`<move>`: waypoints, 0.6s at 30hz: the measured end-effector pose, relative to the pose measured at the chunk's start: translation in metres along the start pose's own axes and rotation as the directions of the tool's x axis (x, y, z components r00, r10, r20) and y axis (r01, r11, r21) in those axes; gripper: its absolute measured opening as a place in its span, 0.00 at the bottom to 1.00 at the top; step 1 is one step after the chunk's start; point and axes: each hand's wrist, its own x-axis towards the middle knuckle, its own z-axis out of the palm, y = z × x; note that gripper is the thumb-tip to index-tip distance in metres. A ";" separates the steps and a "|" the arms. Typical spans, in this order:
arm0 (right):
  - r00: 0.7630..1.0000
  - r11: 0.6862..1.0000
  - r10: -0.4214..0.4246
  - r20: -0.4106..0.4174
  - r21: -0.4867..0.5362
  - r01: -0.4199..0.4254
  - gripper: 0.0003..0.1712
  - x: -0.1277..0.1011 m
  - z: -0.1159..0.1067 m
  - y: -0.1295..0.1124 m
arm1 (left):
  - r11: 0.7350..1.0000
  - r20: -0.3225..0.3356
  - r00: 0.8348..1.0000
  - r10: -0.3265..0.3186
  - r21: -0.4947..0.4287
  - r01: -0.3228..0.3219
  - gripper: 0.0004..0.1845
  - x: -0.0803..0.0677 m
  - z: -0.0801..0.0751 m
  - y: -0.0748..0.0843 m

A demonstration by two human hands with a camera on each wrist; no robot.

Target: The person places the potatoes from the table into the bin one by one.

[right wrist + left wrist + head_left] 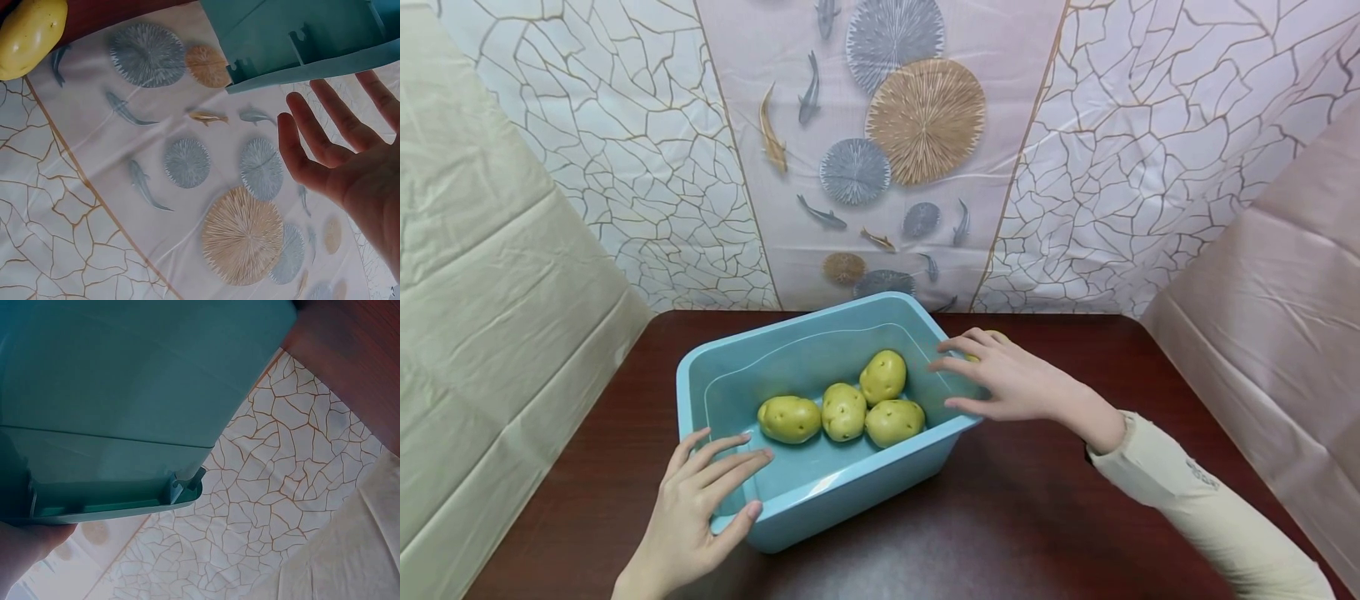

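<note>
A light blue plastic bin [850,492] stands at an angle on the table, with several yellow-green potatoes [844,412] clustered on its floor. My left hand [688,500] is at the bin's near left corner, fingers spread over the rim and holding nothing. In the left wrist view, part of that hand [25,550] shows right at the rim, below the bin's outer wall [125,381]. Over the right rim reaches my right hand [1003,379], its fingers apart and loosely bent, with nothing in them. Another potato [30,36] lies outside the bin, mostly hidden behind the right hand in the head view.
The dark red-brown table [1037,517] extends around the bin. A patterned cloth [880,208] hangs at the back, and pale cloth walls [497,317] close off both sides.
</note>
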 end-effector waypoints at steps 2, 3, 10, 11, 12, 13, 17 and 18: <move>1.000 1.000 0.011 0.000 0.011 -0.011 0.22 -0.001 -0.001 0.000 | 1.000 0.001 1.000 -0.001 0.000 0.001 0.19 0.000 0.000 0.000; 1.000 1.000 0.019 0.002 0.018 -0.019 0.22 -0.002 -0.001 0.000 | 1.000 0.001 1.000 -0.002 -0.001 0.002 0.19 0.000 0.000 0.000; 0.996 0.995 0.087 0.028 0.044 -0.088 0.23 -0.009 -0.003 0.003 | 1.000 -0.002 1.000 -0.001 0.000 0.001 0.20 0.000 0.000 0.000; 0.995 0.995 0.091 0.031 0.045 -0.093 0.23 -0.009 -0.003 0.003 | 1.000 -0.001 1.000 -0.001 0.001 0.001 0.20 0.000 0.000 0.000; 0.995 0.994 0.096 0.032 0.046 -0.097 0.23 -0.010 -0.003 0.004 | 1.000 -0.002 1.000 0.000 0.002 0.000 0.20 0.000 0.000 0.000; 0.994 0.994 0.100 0.034 0.048 -0.102 0.23 -0.011 -0.003 0.004 | 1.000 -0.001 1.000 -0.002 0.003 0.002 0.20 0.000 0.000 0.000; 0.993 0.992 0.112 0.029 0.058 -0.114 0.23 -0.015 -0.004 0.007 | 1.000 -0.006 1.000 0.003 0.001 -0.003 0.20 0.000 0.000 0.000; 0.993 0.991 0.115 0.026 0.063 -0.117 0.23 -0.016 -0.004 0.007 | 1.000 -0.008 1.000 0.004 0.000 -0.004 0.20 0.001 0.000 0.000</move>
